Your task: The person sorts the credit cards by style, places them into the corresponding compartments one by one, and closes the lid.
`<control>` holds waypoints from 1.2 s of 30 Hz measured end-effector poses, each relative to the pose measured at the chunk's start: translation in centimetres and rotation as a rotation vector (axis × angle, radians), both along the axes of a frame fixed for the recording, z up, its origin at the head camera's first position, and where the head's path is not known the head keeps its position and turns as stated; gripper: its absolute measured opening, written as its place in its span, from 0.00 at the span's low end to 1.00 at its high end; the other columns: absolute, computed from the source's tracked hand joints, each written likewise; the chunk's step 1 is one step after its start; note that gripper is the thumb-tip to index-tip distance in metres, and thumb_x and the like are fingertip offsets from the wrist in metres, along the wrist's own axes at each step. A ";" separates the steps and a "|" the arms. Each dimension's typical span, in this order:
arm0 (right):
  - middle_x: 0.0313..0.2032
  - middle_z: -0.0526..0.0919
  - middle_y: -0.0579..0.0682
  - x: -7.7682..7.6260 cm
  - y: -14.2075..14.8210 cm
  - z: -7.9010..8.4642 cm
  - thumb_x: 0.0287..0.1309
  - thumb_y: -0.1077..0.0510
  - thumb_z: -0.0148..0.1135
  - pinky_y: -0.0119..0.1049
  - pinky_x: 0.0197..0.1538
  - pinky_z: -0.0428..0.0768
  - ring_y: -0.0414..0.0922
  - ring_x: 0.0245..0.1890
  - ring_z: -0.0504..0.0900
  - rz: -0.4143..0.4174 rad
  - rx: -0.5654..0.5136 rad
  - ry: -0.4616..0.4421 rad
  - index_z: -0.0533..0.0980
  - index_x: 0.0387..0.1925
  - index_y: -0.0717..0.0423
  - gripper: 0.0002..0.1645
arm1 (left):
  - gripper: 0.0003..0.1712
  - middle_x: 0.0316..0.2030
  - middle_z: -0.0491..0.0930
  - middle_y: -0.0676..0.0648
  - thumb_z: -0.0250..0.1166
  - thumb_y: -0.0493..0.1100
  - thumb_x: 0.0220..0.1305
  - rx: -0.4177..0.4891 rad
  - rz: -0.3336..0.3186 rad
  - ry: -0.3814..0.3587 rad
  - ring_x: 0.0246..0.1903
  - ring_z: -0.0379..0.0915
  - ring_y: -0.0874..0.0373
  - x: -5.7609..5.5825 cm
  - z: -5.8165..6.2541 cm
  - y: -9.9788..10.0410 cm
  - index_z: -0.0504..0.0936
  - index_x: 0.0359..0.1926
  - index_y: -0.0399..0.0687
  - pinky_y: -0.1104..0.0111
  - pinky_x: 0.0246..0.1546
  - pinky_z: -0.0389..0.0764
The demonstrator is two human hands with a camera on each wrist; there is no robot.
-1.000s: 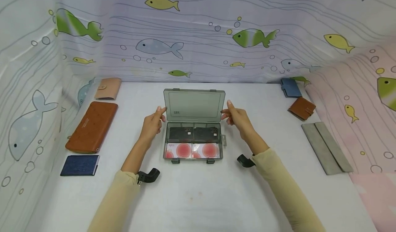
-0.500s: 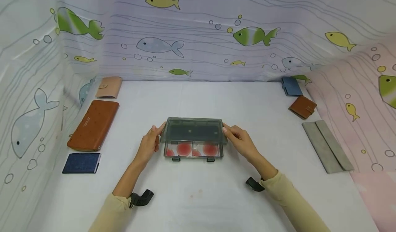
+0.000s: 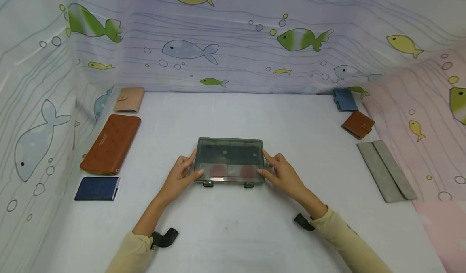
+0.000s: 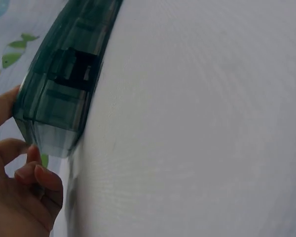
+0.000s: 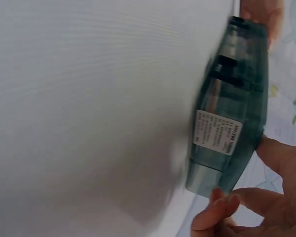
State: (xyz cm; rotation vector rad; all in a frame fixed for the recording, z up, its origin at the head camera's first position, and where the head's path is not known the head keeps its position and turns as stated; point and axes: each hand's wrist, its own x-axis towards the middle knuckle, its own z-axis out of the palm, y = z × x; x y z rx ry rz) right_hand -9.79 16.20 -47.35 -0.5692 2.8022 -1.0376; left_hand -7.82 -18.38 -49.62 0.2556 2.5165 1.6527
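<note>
A translucent grey-green plastic storage box (image 3: 229,155) lies on the white table, its lid lowered over it. Through the lid show black cards marked with small pale squares behind, and white packs with red circles in front. Two dark latches (image 3: 208,184) stick out along the front edge. My left hand (image 3: 179,174) holds the box's left end, thumb on the lid's front corner and index finger along the side. At the opposite end my right hand (image 3: 284,176) holds it likewise. The right wrist view shows a printed white label (image 5: 218,132) on the box.
On the left lie a pink wallet (image 3: 129,100), a long brown zip wallet (image 3: 111,144) and a navy booklet (image 3: 96,189). On the right are a blue wallet (image 3: 345,100), a small brown wallet (image 3: 358,124) and a long grey wallet (image 3: 386,172). A fish-print curtain (image 3: 240,30) surrounds the table.
The lid has swung forward and down from upright onto the box. Both hands came down with it, and their thumbs have moved to the lid's front corners.
</note>
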 end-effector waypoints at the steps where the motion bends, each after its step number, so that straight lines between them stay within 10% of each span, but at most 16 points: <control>1: 0.37 0.71 0.57 0.1 -0.1 -0.1 0.62 0.48 0.67 0.31 0.27 0.65 0.38 0.23 0.60 -0.004 0.017 0.027 0.62 0.73 0.56 0.42 | 0.43 0.41 0.61 0.42 0.67 0.40 0.66 -0.022 0.006 0.009 0.28 0.49 0.60 0.1 -0.2 0.0 0.56 0.77 0.46 0.69 0.29 0.58; 6: 0.36 0.70 0.54 0.6 -0.3 -0.7 0.58 0.51 0.71 0.29 0.23 0.62 0.35 0.19 0.58 0.002 0.057 0.213 0.74 0.65 0.52 0.34 | 0.42 0.40 0.63 0.47 0.68 0.45 0.64 -0.162 0.038 0.125 0.29 0.51 0.62 0.4 -0.6 -0.1 0.61 0.75 0.53 0.70 0.29 0.60; 10: 0.35 0.71 0.53 1.2 -0.1 -0.9 0.58 0.54 0.70 0.27 0.21 0.61 0.33 0.17 0.57 0.037 0.108 0.344 0.79 0.61 0.50 0.28 | 0.32 0.38 0.67 0.49 0.71 0.45 0.61 -0.366 -0.001 0.445 0.26 0.54 0.65 1.0 -0.3 -0.1 0.75 0.67 0.53 0.73 0.23 0.61; 15: 0.34 0.71 0.51 1.9 0.3 -0.9 0.63 0.52 0.66 0.27 0.22 0.61 0.33 0.18 0.57 0.068 0.157 0.294 0.74 0.66 0.46 0.29 | 0.28 0.34 0.69 0.52 0.75 0.49 0.53 -0.601 -0.080 0.753 0.22 0.49 0.68 1.9 -0.4 -1.1 0.84 0.57 0.53 0.75 0.20 0.58; 26: 0.32 0.70 0.47 2.1 0.7 -0.6 0.67 0.51 0.62 0.27 0.23 0.61 0.34 0.18 0.57 0.098 0.158 0.216 0.70 0.69 0.46 0.30 | 0.31 0.28 0.68 0.48 0.72 0.51 0.54 -0.860 -0.060 0.976 0.19 0.55 0.62 2.0 -0.5 -0.5 0.82 0.60 0.53 0.71 0.16 0.62; 36: 0.30 0.70 0.46 2.1 0.7 -0.7 0.67 0.52 0.62 0.28 0.24 0.61 0.34 0.19 0.55 0.102 0.127 0.202 0.70 0.69 0.47 0.30 | 0.33 0.27 0.67 0.48 0.72 0.49 0.51 -0.808 -0.030 1.081 0.18 0.54 0.62 1.5 -0.5 -0.2 0.82 0.61 0.52 0.72 0.13 0.58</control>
